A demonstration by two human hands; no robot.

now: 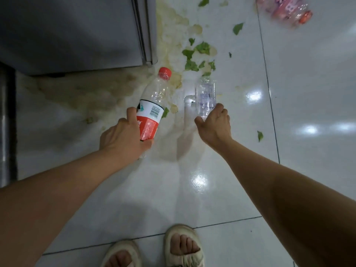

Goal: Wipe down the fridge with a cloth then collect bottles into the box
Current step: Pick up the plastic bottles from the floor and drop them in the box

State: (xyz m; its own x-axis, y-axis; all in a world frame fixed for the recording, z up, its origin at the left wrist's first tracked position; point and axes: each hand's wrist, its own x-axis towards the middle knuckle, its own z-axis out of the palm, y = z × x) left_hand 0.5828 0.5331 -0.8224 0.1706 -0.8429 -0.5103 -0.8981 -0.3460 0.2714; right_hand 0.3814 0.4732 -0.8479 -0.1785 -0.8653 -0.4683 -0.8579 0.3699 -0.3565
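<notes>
Down on the floor (221, 199), the head view shows both bare arms reaching forward over pale glossy tiles. The left hand (123, 139) is wrapped around the lower half of a red-capped bottle (152, 110), thumb lying along the white and red label, fingers curled under it; the bottle is clear, looks empty, and tilts with its cap pointing away toward the fridge (73, 33), whose grey corner fills the top left. The right hand (214, 125) is partly open, fingers bent and thumb apart, its fingertips at the near end of a clear bottle (205, 99) that lies on the tiles with its neck away from the person; whether the fingers have truly closed on it cannot be told, since the bottle is blurred and see-through. A yellowish spill (169, 35) spreads from beside the fridge down between the two bottles, and torn green leaves (196, 54) lie scattered over it and farther right. A pink bottle (285, 10) with a red cap lies on its side near the top right edge, well apart from both hands. At the bottom edge, two feet in pale sandals (183, 247) stand on the tiles.
</notes>
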